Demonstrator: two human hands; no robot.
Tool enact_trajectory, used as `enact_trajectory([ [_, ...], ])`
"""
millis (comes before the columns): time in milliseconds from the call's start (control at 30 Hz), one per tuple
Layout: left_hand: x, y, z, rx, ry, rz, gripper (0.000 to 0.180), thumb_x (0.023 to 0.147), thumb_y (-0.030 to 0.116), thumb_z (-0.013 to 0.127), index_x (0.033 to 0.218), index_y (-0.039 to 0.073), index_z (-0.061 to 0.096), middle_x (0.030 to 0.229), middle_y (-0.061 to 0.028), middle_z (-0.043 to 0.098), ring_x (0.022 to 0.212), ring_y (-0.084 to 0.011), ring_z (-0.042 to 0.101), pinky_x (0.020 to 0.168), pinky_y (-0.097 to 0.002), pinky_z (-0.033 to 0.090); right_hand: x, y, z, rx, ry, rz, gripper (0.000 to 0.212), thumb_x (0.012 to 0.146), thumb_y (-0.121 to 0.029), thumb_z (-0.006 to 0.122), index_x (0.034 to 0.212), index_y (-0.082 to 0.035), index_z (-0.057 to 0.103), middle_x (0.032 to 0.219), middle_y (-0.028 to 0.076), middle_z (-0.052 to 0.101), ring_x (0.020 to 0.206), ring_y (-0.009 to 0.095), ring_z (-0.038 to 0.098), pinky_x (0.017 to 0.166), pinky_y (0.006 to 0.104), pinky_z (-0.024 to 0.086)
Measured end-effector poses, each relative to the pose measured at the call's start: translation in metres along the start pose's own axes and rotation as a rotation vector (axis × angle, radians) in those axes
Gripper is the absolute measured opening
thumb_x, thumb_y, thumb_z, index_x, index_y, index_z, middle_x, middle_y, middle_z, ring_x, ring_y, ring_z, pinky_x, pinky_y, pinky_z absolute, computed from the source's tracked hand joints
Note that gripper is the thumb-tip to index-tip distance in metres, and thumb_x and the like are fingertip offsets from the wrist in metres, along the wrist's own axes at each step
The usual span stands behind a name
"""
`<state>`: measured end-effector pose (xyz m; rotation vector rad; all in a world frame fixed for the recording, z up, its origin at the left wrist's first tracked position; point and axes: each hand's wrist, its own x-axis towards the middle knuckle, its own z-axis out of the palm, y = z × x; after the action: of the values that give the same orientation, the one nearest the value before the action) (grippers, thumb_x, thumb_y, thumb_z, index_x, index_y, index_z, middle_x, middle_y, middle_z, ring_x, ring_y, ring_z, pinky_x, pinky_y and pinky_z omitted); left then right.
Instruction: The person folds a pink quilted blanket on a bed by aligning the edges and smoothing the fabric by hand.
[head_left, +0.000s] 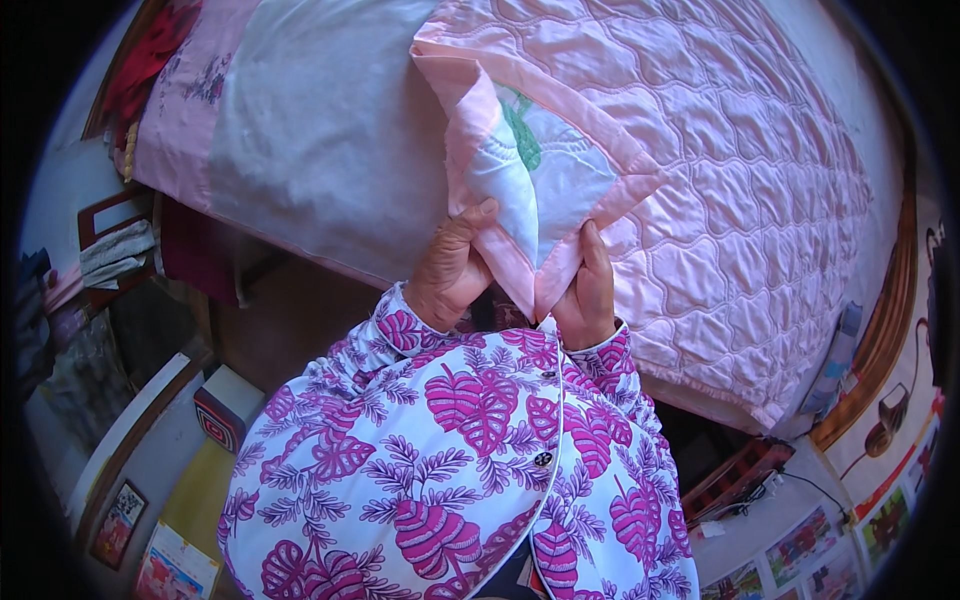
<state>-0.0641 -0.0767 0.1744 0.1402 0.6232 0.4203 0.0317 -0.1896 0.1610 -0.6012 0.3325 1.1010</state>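
A pink quilt (720, 210) with wavy stitching covers the right part of the bed. One part of it is turned over, showing a white face with a green print (520, 135) and a plain pink border. My left hand (450, 265) grips the left edge of this folded part, thumb on top. On the other side, my right hand (588, 290) pinches the border near its lower point, thumb up and the other fingers hidden under the cloth. Both hands hold the quilt close to my chest.
A white sheet (320, 130) with a pink patterned end spreads over the bed on the left. Red cloth (150, 60) lies at its far left corner. A chair (120, 215) with a grey cloth stands beside the bed. Pictures (800, 540) are at the lower right.
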Motion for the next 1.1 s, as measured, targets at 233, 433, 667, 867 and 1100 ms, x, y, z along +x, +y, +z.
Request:
enact_trajectory([
  [233,0.0,0.001,-0.004,-0.037,-0.007,-0.054,0.05,0.079,0.01,0.062,0.125,0.009,0.04,0.115,-0.0066,0.052,0.11,-0.0227,0.048,0.101,-0.0403,0.033,0.0,0.002,-0.001,0.043,0.078,0.085,0.032,0.092,-0.024,0.048,0.116,-0.003,0.046,0.111,0.006,0.055,0.104,0.017,0.053,0.092,0.0321,0.041],
  [433,-0.001,-0.001,0.001,0.005,-0.031,-0.015,0.045,0.079,0.013,0.062,0.12,0.007,0.044,0.111,-0.0072,0.054,0.105,-0.0216,0.051,0.097,-0.039,0.038,0.004,0.007,-0.008,-0.133,0.13,0.089,0.031,0.087,-0.02,0.057,0.111,-0.002,0.051,0.108,0.011,0.058,0.102,0.021,0.056,0.091,0.0352,0.044],
  [667,-0.004,-0.002,0.001,-0.016,-0.043,0.067,0.053,0.08,0.021,0.063,0.126,0.008,0.039,0.116,-0.0073,0.051,0.11,-0.0225,0.048,0.1,-0.0395,0.035,0.002,0.009,-0.004,-0.069,0.137,0.117,0.031,0.09,-0.017,0.05,0.115,0.0,0.047,0.111,0.013,0.057,0.102,0.023,0.056,0.092,0.0365,0.043],
  [867,-0.006,0.001,-0.001,0.01,-0.019,0.103,0.054,0.079,0.023,0.061,0.126,0.009,0.04,0.117,-0.0068,0.051,0.11,-0.0229,0.049,0.099,-0.0399,0.035,0.005,0.008,-0.016,0.016,0.144,0.117,0.034,0.091,-0.016,0.045,0.119,0.002,0.044,0.115,0.016,0.055,0.105,0.027,0.055,0.096,0.0397,0.04],
  [1100,-0.015,0.009,-0.025,0.049,0.025,0.189,0.055,0.081,0.027,0.057,0.127,0.004,0.04,0.121,-0.0108,0.051,0.112,-0.0251,0.049,0.1,-0.0416,0.033,0.001,0.004,-0.019,0.097,0.119,0.113,0.034,0.089,-0.013,0.043,0.118,0.004,0.045,0.113,0.017,0.057,0.102,0.028,0.056,0.095,0.041,0.042],
])
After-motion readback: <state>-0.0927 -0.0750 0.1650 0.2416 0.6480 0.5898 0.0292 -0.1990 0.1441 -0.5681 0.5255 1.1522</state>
